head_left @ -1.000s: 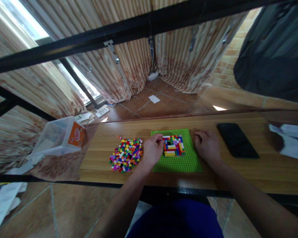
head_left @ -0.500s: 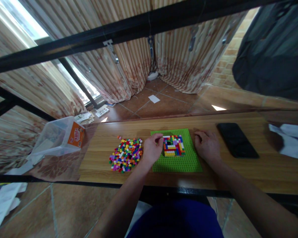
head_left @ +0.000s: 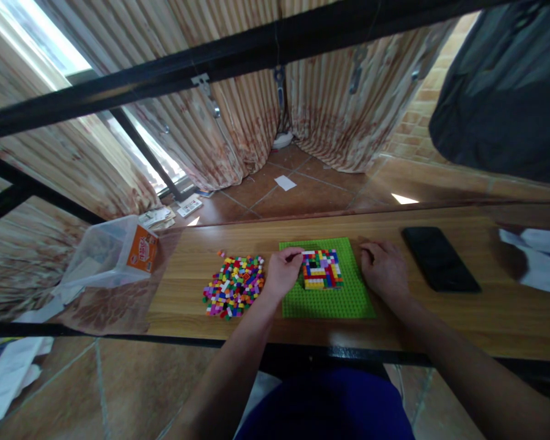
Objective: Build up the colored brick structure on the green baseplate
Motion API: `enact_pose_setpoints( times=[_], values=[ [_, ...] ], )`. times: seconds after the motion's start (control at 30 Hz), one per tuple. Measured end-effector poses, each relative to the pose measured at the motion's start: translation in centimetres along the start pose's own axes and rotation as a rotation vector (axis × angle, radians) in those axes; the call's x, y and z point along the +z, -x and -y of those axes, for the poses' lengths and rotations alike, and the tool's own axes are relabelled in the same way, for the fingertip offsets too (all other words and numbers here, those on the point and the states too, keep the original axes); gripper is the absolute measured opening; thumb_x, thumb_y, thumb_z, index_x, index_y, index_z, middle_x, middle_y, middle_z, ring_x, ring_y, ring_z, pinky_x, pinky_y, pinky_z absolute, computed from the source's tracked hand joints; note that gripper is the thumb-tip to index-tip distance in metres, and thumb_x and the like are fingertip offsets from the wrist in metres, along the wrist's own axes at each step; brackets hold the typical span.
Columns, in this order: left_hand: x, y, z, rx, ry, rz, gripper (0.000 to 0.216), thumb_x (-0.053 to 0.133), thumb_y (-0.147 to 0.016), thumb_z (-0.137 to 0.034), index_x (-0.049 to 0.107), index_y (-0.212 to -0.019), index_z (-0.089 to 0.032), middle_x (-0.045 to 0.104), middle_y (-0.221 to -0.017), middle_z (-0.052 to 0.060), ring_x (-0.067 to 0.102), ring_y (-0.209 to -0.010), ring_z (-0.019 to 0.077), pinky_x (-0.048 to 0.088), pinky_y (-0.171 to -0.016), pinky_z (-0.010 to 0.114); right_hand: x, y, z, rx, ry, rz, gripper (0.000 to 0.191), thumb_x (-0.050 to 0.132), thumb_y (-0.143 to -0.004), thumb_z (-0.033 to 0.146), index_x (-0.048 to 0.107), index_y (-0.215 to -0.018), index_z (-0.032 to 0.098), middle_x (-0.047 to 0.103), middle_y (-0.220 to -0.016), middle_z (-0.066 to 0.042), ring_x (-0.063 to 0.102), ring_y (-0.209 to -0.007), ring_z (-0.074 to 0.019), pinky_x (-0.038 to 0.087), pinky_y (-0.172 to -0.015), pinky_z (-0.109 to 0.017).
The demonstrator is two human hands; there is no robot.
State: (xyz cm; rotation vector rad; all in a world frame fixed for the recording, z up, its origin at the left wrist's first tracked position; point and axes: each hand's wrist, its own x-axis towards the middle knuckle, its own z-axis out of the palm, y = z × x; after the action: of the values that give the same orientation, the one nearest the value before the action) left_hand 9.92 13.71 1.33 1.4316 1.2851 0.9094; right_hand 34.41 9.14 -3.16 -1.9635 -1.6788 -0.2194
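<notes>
1. A person seated at a wooden table [head_left: 440,318] works over a green baseplate [head_left: 334,302], where a square block of coloured bricks [head_left: 323,269] stands in the far middle of the plate.

2. The left hand [head_left: 282,275] rests on the plate's left edge, fingertips pinched together at the block's upper-left corner; whether a small brick sits between them is too fine to tell. Over the past second this hand has barely shifted, its fingers staying at that same corner, which suggests a piece is being pressed or nudged into place rather than fetched.

3. The right hand [head_left: 385,269] lies loosely curled, knuckles up, touching the plate's right edge and holding nothing that can be seen. It too has kept its place, apparently steadying the plate.

4. A heap of loose bricks [head_left: 233,286] in many colours lies on the table just left of the left hand, apart from the plate and unchanged in outline.

5. A black phone [head_left: 440,260] lies flat to the right of the right hand; a clear plastic tub [head_left: 105,253] with an orange label sits tilted beyond the table's left end.

6. The only real change is a slight drift of the view itself; the built block looks the same as a second ago.
</notes>
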Motion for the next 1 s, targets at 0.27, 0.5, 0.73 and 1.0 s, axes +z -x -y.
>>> enact_pose_setpoints(
  times=[0.27,0.5,0.73,1.0],
  values=[
    [0.1,-0.1,0.3,-0.007,0.025,-0.024,0.022,0.059,-0.079,-0.015,0.077,-0.091,-0.016,0.076,-0.084,0.003,0.067,-0.074,0.0144,0.053,-0.072,0.027,0.0,0.1,0.0,-0.008,0.015,-0.018,0.027,0.046,-0.089,0.025,0.07,-0.095,0.016,0.067,-0.102,-0.014,0.059,-0.095,-0.0275,0.045,-0.089,-0.041],
    [-0.1,0.3,0.3,0.008,0.023,-0.029,0.022,0.059,-0.081,-0.017,0.075,-0.097,-0.016,0.076,-0.089,0.005,0.068,-0.077,0.0148,0.054,-0.073,0.027,0.2,0.1,-0.3,-0.038,0.029,-0.02,0.027,0.046,-0.089,0.025,0.07,-0.096,0.016,0.067,-0.101,-0.014,0.059,-0.094,-0.0272,0.045,-0.087,-0.042],
    [-6.1,2.1,-0.1,0.151,-0.281,-0.154,0.021,0.055,-0.084,-0.011,0.073,-0.095,-0.017,0.075,-0.094,0.006,0.068,-0.087,0.0166,0.053,-0.083,0.03,0.2,0.1,-0.3,-0.036,0.027,-0.027,0.026,0.047,-0.087,0.023,0.07,-0.095,0.016,0.067,-0.098,-0.014,0.059,-0.094,-0.0277,0.046,-0.085,-0.042],
    [-10.1,3.9,-0.1,0.189,-0.802,-0.145,0.016,0.056,-0.083,-0.009,0.069,-0.081,-0.018,0.07,-0.089,0.005,0.064,-0.09,0.0194,0.05,-0.086,0.032,-0.1,0.0,-0.2,-0.045,0.033,-0.032,0.027,0.046,-0.088,0.025,0.07,-0.094,0.016,0.068,-0.096,-0.013,0.06,-0.091,-0.0265,0.047,-0.085,-0.04]
  ],
)
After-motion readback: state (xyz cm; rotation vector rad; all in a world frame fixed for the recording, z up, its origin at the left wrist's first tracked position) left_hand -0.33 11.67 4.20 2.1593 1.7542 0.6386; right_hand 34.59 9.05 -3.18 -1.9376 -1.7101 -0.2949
